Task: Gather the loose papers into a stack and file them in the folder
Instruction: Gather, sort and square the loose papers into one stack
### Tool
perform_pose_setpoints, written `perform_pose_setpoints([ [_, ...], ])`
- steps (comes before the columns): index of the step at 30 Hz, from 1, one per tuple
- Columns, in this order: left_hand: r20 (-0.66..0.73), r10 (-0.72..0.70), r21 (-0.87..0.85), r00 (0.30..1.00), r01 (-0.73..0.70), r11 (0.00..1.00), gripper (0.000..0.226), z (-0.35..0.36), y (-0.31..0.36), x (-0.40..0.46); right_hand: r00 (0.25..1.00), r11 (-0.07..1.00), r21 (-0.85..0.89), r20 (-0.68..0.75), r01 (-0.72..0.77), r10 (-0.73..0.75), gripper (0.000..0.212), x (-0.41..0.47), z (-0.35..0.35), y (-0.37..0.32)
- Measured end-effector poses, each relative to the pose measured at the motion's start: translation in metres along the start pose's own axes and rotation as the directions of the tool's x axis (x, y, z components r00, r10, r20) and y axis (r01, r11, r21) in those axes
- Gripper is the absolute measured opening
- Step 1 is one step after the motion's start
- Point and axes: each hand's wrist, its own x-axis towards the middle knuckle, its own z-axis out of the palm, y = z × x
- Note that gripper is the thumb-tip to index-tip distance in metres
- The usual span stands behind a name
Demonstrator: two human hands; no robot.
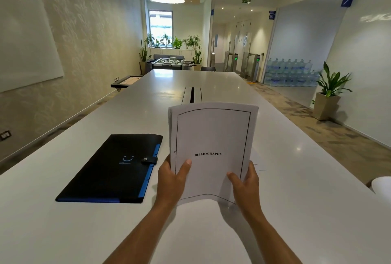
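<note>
here, the black snap-strap folder (pixel 110 170) lies closed on the glossy white table (pixel 74 232). just right of it, left hand (pixel 171 181) and right hand (pixel 246 186) grip an upright, bowed paper stack (pixel 211 137) titled "bibliography", thumbs in front.

My fingers (pixel 169 166) lie mostly hidden behind the paper stack (pixel 211 137). The stack covers most of a loose sheet (pixel 259 163) on the counter (pixel 296 211). The folder (pixel 110 170) label text is too small to read.
</note>
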Motion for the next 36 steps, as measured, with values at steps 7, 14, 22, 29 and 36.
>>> perform_pose_setpoints([
  [7,0.008,-0.052,0.129,0.999,0.051,0.99,0.051,-0.001,-0.003,0.007,0.996,0.994,-0.086,0.054,-0.071,0.076,0.038,0.004,-0.004,0.002],
  [14,0.045,-0.384,0.183,0.922,0.37,0.911,0.055,-0.009,-0.015,0.02,0.944,0.923,-0.301,0.152,-0.239,0.294,0.053,0.01,-0.012,0.003],
  [22,0.023,-0.494,0.49,0.869,0.421,0.764,0.062,-0.017,-0.042,0.001,0.866,0.79,-0.514,0.162,-0.335,0.473,0.039,-0.007,-0.008,0.016],
  [29,0.041,-0.448,0.745,0.893,0.271,0.609,0.063,-0.02,-0.046,-0.002,0.873,0.632,-0.739,0.126,-0.234,0.471,0.03,-0.006,-0.006,0.019],
  [36,0.053,-0.381,0.95,0.923,0.071,0.304,0.075,-0.026,-0.046,0.005,0.904,0.405,-0.909,0.085,-0.102,0.42,0.031,0.0,-0.016,0.02],
])
